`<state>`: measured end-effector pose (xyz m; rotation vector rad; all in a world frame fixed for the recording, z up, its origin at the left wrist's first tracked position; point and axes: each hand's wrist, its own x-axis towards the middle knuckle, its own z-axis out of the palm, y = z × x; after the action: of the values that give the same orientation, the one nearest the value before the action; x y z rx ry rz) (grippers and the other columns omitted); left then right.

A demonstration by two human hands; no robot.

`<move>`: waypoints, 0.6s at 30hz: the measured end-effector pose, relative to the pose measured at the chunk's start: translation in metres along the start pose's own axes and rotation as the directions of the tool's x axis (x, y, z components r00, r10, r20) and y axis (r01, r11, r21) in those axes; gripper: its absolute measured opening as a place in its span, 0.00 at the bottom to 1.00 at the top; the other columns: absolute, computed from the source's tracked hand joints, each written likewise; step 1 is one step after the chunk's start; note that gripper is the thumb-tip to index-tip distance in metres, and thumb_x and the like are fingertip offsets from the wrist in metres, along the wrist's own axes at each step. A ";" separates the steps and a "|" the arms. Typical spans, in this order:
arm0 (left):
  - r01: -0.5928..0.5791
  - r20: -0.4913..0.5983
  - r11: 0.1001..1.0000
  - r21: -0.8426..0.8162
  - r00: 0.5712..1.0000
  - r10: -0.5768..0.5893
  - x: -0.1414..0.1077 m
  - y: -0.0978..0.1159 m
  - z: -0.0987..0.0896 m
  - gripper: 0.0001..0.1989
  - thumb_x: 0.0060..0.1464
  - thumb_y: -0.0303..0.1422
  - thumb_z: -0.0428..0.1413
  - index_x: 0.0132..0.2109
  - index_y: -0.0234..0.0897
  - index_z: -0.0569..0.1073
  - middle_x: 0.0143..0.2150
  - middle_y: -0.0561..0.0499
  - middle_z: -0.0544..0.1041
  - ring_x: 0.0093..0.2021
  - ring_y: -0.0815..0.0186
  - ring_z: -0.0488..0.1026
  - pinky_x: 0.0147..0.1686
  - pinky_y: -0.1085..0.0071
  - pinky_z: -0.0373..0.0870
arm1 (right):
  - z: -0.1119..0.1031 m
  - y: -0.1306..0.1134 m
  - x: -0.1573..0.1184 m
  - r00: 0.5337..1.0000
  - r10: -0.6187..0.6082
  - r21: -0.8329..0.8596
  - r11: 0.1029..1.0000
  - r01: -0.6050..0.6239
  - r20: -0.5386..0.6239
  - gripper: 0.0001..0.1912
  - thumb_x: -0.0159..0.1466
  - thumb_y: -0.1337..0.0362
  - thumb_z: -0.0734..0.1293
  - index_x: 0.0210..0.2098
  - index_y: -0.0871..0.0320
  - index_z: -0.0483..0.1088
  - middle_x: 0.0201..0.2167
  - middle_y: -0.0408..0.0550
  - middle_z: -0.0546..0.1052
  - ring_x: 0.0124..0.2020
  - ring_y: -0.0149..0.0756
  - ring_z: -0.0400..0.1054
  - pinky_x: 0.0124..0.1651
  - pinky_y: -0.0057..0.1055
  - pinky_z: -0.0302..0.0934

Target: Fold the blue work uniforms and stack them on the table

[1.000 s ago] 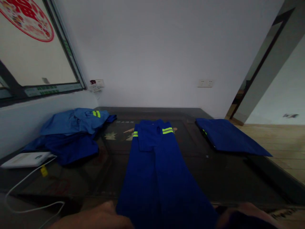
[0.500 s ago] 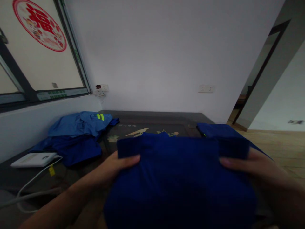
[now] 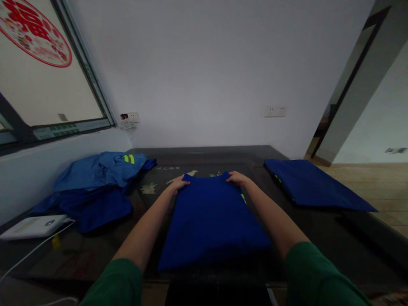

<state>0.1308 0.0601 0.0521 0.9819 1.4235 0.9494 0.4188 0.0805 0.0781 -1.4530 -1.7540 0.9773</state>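
Observation:
A folded dark-blue garment (image 3: 213, 216) lies flat on the dark table (image 3: 204, 155) in front of me, its narrower edge pointing at the wall. A bit of yellow-green strip shows along its right side. My left hand (image 3: 179, 183) pinches the far left corner, thumb on top and the other fingers mostly hidden. At the far right corner, my right hand (image 3: 236, 178) grips the cloth in the same way. Both arms reach forward, one on each side of the garment.
Another folded blue garment (image 3: 312, 182) lies at the right, slightly over the table's edge. A heap of blue clothes (image 3: 95, 174) sits at the left beside a white device (image 3: 35, 226) with a cable (image 3: 38, 250). Wall and window bound the back and left.
The blue garment, held up close before me, has come down flat onto the table. My hands moved forward with it and now grip its far corners.

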 end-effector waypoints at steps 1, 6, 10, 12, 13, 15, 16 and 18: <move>0.002 0.006 1.000 -0.009 1.000 -0.002 0.004 -0.006 -0.003 0.17 0.45 0.23 0.62 0.45 0.36 0.73 0.31 0.48 0.79 0.33 0.60 0.76 0.37 0.67 0.72 | 0.004 0.009 0.003 1.000 0.017 -0.016 1.000 -0.017 -0.015 0.05 0.51 0.72 0.71 0.29 0.65 0.73 0.28 0.53 0.78 0.33 0.39 0.73 0.39 0.34 0.67; 0.047 0.114 0.991 -0.126 0.993 -0.033 0.009 -0.016 -0.026 0.19 0.47 0.25 0.60 0.49 0.36 0.72 0.33 0.50 0.79 0.31 0.66 0.74 0.35 0.72 0.70 | 0.015 0.040 0.019 0.994 0.058 -0.074 0.995 -0.065 -0.089 0.10 0.53 0.69 0.71 0.36 0.63 0.74 0.30 0.50 0.78 0.34 0.37 0.72 0.40 0.32 0.66; 0.027 0.049 0.994 -0.106 0.999 -0.021 0.011 -0.014 -0.035 0.17 0.46 0.23 0.62 0.46 0.36 0.74 0.31 0.51 0.78 0.29 0.70 0.73 0.35 0.74 0.69 | 0.013 0.048 0.031 0.986 0.017 -0.124 0.992 -0.038 -0.165 0.15 0.55 0.69 0.70 0.43 0.63 0.74 0.36 0.52 0.78 0.37 0.36 0.71 0.42 0.31 0.65; -0.001 -0.017 0.997 -0.077 1.000 0.000 0.014 -0.012 -0.035 0.14 0.44 0.23 0.65 0.40 0.33 0.75 0.31 0.49 0.78 0.29 0.70 0.73 0.36 0.74 0.69 | 0.009 0.047 0.035 0.977 -0.013 -0.160 0.987 -0.022 -0.211 0.17 0.55 0.69 0.71 0.45 0.64 0.73 0.38 0.52 0.77 0.38 0.36 0.71 0.44 0.31 0.64; -0.011 -0.044 0.998 -0.065 0.999 0.008 0.016 -0.011 -0.034 0.13 0.43 0.24 0.66 0.38 0.31 0.74 0.30 0.48 0.78 0.29 0.69 0.73 0.36 0.73 0.70 | 0.007 0.046 0.036 0.972 -0.027 -0.182 0.983 -0.017 -0.234 0.18 0.55 0.68 0.71 0.45 0.64 0.73 0.39 0.53 0.77 0.39 0.36 0.70 0.44 0.30 0.63; -0.027 -0.085 0.999 -0.043 0.996 0.024 0.021 -0.011 -0.033 0.13 0.41 0.25 0.68 0.35 0.30 0.74 0.29 0.47 0.77 0.30 0.68 0.74 0.36 0.73 0.70 | 0.003 0.046 0.036 0.960 -0.051 -0.227 0.974 -0.013 -0.275 0.18 0.54 0.67 0.72 0.44 0.64 0.73 0.39 0.53 0.76 0.40 0.37 0.70 0.44 0.30 0.62; -0.036 -0.108 0.999 -0.029 0.994 0.032 0.023 -0.011 -0.032 0.13 0.40 0.26 0.68 0.34 0.30 0.74 0.28 0.47 0.77 0.30 0.68 0.74 0.36 0.72 0.70 | 0.003 0.046 0.035 0.955 -0.061 -0.248 0.969 -0.013 -0.290 0.18 0.54 0.66 0.73 0.44 0.64 0.73 0.39 0.52 0.76 0.39 0.37 0.70 0.44 0.30 0.61; -0.049 -0.157 0.999 0.008 0.986 0.049 0.026 -0.012 -0.030 0.15 0.39 0.28 0.69 0.34 0.31 0.73 0.27 0.48 0.76 0.30 0.66 0.74 0.34 0.72 0.69 | 0.005 0.049 0.030 0.947 -0.075 -0.287 0.958 -0.019 -0.312 0.17 0.55 0.65 0.72 0.44 0.63 0.73 0.38 0.52 0.76 0.40 0.37 0.70 0.44 0.30 0.61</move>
<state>0.0993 0.0800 0.0337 0.9661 1.5386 1.0804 0.4336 0.1141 0.0341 -1.6542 -1.7143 0.4469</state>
